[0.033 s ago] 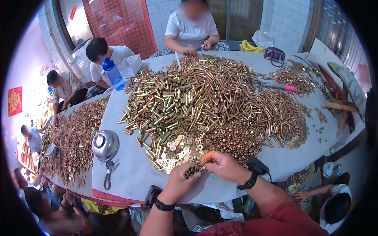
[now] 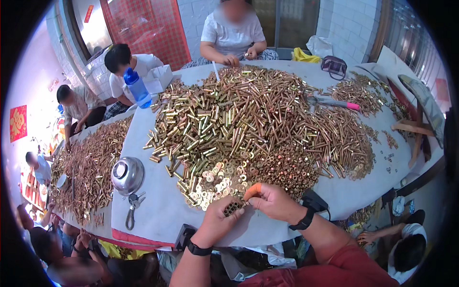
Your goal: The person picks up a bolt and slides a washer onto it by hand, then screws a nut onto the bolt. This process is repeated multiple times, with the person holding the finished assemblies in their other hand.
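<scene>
My left hand (image 2: pixel 222 217) is closed around a bundle of several hollow brass-coloured metal sleeves (image 2: pixel 232 208), their round open ends showing. Close beside it, my right hand (image 2: pixel 273 204), with an orange cover on a finger, pinches something small at the bundle's right edge; its kind is hidden by the fingertips. Just beyond both hands lie a heap of shiny flat washers (image 2: pixel 218 181) and a darker heap of nuts (image 2: pixel 287 167). Behind these rises a large pile of brass-coloured metal sleeves and bolts (image 2: pixel 234 115).
On the left are an upturned steel bowl (image 2: pixel 127 175), keys (image 2: pixel 134 203) and a blue bottle (image 2: pixel 137 88). A pink-tipped tool (image 2: pixel 334 103) and a small purse (image 2: pixel 333 67) lie at right. A person (image 2: pixel 233 36) works across the table; others sit left and lower right.
</scene>
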`<state>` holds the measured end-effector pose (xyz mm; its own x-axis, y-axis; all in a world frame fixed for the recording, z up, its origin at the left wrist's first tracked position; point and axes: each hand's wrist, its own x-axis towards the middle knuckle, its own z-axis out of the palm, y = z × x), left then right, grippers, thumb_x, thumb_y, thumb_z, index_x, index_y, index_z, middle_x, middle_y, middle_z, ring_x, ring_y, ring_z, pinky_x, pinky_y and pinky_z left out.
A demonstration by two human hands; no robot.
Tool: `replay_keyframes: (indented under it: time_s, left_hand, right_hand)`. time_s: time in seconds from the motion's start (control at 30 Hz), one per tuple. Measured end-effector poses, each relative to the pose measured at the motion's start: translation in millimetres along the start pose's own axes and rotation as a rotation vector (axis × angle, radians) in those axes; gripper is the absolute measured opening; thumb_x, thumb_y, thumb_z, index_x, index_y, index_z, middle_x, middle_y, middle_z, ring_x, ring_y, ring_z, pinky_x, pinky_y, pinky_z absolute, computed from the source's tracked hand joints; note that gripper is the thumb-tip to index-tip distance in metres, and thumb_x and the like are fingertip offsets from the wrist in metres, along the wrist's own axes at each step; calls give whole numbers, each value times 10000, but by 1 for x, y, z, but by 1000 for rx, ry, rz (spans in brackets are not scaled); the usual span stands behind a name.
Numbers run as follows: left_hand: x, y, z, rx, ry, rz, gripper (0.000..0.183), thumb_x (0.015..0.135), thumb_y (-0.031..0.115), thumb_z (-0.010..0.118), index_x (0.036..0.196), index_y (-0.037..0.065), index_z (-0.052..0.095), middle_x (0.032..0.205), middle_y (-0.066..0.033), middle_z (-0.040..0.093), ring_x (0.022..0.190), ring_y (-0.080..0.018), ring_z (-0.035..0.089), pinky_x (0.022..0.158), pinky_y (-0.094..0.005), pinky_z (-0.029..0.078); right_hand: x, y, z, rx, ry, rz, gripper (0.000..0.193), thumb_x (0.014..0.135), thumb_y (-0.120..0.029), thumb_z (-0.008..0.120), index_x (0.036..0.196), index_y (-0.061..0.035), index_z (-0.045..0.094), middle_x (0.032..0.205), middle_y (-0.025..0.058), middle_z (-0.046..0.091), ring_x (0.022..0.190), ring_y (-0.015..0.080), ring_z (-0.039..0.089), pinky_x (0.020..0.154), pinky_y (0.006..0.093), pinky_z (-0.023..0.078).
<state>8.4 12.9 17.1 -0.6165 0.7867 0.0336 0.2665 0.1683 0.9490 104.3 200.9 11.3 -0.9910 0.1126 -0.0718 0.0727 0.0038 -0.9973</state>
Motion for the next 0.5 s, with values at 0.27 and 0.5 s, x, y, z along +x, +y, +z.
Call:
replay_keyframes:
  time_s: [0.27, 0.5]
  left_hand:
    - [7, 2, -3, 41, -21, 103, 202, 852, 149, 718, 972, 14, 629, 825, -127, 628, 756, -256, 604, 714, -338, 489]
    - [6, -1, -3, 50, -53, 49, 199, 833, 99, 725, 985, 17, 625, 854, -123, 656, 777, -242, 627, 736, -328, 494]
  right_hand:
    - [-3, -20, -4, -583, 60, -295, 207, 861, -164, 702, 1003, -32, 631, 885, 120, 654, 774, 253, 657, 702, 344, 524]
    - [-1, -15, 3, -748, 110, -229, 287, 898, -317, 658, 872, -34, 613, 795, 132, 635, 708, 329, 624, 632, 423, 488]
